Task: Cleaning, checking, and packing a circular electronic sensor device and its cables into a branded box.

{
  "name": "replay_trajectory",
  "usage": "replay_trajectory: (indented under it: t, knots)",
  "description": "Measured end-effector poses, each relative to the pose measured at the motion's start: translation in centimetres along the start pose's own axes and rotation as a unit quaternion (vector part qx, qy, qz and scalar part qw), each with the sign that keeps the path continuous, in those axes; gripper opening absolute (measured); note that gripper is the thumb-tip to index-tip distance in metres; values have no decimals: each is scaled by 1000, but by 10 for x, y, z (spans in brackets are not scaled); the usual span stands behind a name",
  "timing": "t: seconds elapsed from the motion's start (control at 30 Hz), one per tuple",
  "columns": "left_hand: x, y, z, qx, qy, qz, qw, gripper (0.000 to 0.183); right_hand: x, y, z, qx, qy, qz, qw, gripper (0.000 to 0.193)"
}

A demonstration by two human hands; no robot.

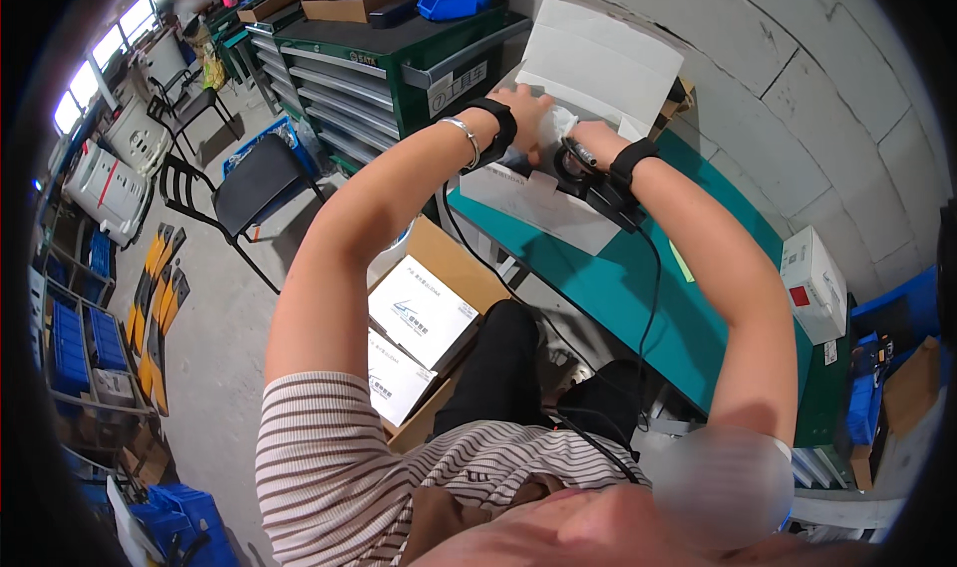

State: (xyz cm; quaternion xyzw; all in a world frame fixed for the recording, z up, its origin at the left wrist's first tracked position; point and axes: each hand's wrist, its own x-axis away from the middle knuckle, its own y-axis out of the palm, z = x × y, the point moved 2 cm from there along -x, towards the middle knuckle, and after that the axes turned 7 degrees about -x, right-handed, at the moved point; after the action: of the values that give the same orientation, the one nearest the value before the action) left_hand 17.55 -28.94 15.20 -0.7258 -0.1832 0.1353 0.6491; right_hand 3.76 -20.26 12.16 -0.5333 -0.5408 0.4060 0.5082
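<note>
Green workbench (pixel 638 298), grey block wall: packing an open white cardboard box (pixel 588 69) at twelve o'clock, left hand (pixel 526 109) pressing white wrapping, right hand (pixel 588 141) gripping black device (pixel 578 160); lowering it inside seemingly following.

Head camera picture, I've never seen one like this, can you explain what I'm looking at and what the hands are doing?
There is no machine here: a person wears a wide fisheye camera on the head, looking down, so edges curve. Both forearms reach up from below and wear black wrist straps. The left hand and right hand are inside an open white box on a green workbench. Whether either hand actually grips anything there cannot be told. A small white box sits further right. A cardboard carton of white boxes stands on the floor.
</note>
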Motion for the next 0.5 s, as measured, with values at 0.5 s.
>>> replay_trajectory:
  t: [0.5]
  knots:
    - [23, 8, 10, 51, 17, -64, 997, 99, 52, 28, 40, -65, -35, 11, 997, 13]
